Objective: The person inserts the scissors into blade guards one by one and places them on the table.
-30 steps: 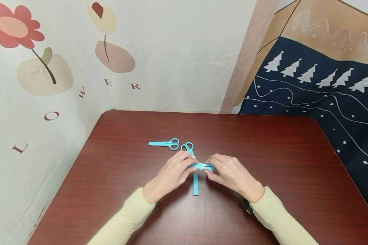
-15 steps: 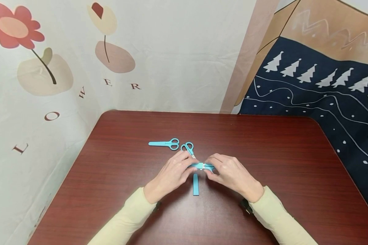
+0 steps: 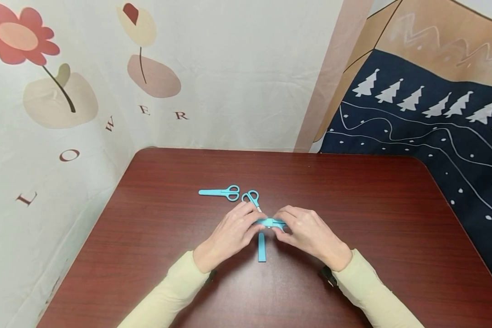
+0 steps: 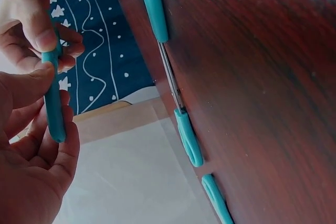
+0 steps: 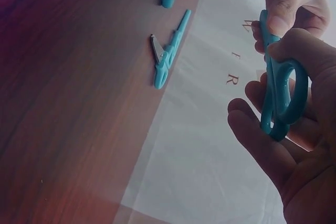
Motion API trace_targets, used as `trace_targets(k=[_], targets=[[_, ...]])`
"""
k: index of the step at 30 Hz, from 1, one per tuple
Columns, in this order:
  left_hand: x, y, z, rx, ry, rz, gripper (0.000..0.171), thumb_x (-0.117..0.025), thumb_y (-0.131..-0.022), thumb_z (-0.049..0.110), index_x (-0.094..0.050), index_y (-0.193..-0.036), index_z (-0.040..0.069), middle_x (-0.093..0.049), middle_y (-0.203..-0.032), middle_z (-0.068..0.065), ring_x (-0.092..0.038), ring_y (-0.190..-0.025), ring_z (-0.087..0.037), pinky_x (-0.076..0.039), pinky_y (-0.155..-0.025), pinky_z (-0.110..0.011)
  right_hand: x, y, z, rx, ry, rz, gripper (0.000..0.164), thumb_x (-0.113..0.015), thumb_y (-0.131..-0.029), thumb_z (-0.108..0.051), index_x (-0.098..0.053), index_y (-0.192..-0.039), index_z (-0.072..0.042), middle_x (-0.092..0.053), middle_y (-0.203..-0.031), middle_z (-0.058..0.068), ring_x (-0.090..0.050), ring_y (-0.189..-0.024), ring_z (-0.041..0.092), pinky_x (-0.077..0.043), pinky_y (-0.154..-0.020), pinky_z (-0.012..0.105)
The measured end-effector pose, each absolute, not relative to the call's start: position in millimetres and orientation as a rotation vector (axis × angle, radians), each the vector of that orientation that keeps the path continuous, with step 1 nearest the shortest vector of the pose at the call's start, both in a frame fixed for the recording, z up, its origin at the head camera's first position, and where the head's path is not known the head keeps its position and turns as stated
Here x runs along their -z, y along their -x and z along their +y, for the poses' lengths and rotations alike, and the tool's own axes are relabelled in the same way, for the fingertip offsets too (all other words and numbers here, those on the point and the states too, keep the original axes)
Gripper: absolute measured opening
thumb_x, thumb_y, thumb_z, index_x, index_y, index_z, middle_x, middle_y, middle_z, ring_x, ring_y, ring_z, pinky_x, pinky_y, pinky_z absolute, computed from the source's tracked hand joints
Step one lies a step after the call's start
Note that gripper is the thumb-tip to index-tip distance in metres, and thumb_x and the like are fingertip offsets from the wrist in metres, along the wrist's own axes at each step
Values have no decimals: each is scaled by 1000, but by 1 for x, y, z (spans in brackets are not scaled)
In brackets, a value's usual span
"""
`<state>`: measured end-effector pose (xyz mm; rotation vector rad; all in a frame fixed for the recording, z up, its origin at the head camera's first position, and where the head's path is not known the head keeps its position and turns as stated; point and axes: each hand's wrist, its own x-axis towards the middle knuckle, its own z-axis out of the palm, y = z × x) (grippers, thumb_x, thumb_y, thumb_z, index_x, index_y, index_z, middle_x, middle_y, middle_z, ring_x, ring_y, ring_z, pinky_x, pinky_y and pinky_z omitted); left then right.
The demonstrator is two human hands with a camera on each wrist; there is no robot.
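Observation:
My left hand (image 3: 231, 228) pinches a turquoise blade cover (image 4: 54, 106) between thumb and fingers. At its other end, my right hand (image 3: 311, 231) grips the handles of a pair of turquoise scissors (image 5: 299, 93), thumb on top. The cover sits over the blades, up against the handles, and no metal shows between them in the head view. Below the hands lies a loose turquoise cover (image 3: 262, 248). Just beyond the left fingers rests a second pair of scissors (image 3: 252, 197) with bare metal blades, partly hidden by that hand.
Farther back on the brown table (image 3: 352, 196), a third pair of scissors (image 3: 218, 192) lies with its cover on, handles toward the right. A white printed curtain (image 3: 238, 77) hangs behind the table, and a dark blue tree-patterned cloth (image 3: 414, 123) at the right.
The gap with whitish metal between cover and handles has closed, as cover and scissors came together. Both hands otherwise stay almost in place. The things on the table have not moved.

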<state>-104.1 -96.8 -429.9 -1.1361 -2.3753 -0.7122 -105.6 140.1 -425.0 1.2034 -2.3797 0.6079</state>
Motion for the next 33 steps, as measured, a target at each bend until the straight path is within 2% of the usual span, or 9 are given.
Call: trace_targets(k=[9,20,33], targets=[[431,102,-98,784,1136,-2400,18,-85,-87,11,-76,-103,9,-63,-101,1,-58,-93,-18,-49,-83,-28,428,106,142,-616,-1189,-2409,27,-86,-82,-16,-70,-102,-11,-65,-92,-4,-58,-76,7,-54,-64,22],[432,102,-98,796,1161,-2408,15,-83,-89,10,-76,-102,8,-63,-100,2,-58,-93,-16,-50,-82,-26,436,107,141,-661,-1202,-2418,30,-88,-80,-13,-68,-102,-9,-63,-92,-3,-55,-76,8,-52,-65,21],[434,100,-100,770,1149,-2405,15,-80,-92,11,-72,-104,7,-61,-102,-1,-58,-95,-19,-50,-86,-28,431,106,138,-695,-1202,-2424,28,-86,-82,-12,-68,-103,-8,-64,-94,-2,-57,-79,9,-54,-68,23]])
